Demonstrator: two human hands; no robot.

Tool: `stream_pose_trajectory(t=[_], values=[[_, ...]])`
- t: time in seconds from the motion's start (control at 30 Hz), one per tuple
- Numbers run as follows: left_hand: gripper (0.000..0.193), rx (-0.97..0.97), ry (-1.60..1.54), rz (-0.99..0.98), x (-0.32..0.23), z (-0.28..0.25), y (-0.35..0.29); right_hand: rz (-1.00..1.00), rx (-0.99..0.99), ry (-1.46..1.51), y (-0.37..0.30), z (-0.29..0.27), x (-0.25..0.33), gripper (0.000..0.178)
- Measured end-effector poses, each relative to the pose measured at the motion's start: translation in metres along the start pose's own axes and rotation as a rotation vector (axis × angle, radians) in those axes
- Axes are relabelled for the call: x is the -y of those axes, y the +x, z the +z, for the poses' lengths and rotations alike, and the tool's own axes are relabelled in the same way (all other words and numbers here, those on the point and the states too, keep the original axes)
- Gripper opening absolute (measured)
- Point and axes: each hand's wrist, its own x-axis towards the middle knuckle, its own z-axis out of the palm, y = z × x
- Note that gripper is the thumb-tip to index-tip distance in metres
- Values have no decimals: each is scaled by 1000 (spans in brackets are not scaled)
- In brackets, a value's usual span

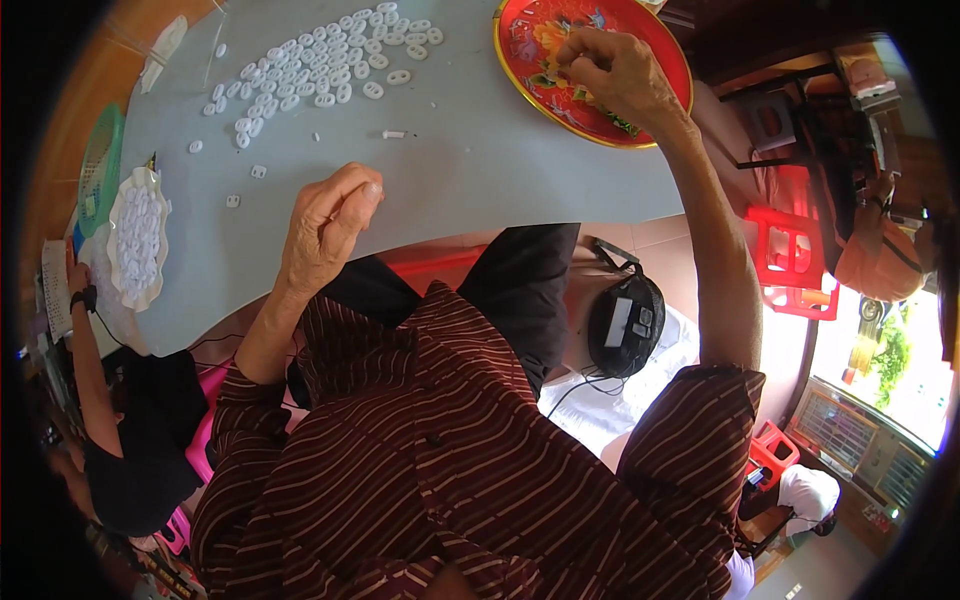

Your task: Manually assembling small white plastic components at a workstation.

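My right hand is over the round red tray, which has a gold rim and a flower pattern. Its fingers are curled in a pinch; whether anything is between them is hidden. Small pale bits lie in the tray. Near the table's front edge, my left hand is closed with thumb and fingertips together, and its contents cannot be made out. Beyond it lies a small white peg-like piece. Many white oval plastic pieces with two holes are spread at the far left, with two squarish white pieces nearer.
On the left of the grey table stand a scalloped white dish of small white pieces and a green basket. Another person's arm reaches in there. Right of my legs is a round black bag; red stools stand beyond.
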Motion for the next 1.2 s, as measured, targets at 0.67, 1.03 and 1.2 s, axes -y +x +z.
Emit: stream_pose_trajectory(t=[0.67, 1.03, 1.2], values=[[23, -3, 1, -14, -1, -1, 0, 98, 45, -71, 0, -6, 3, 14], [22, -6, -11, 6, -2, 0, 0, -144, 8, -273, 6, 10, 14, 15], [23, -4, -14, -13, -2, -1, 0, -81, -66, -107, 6, 2, 4, 17]])
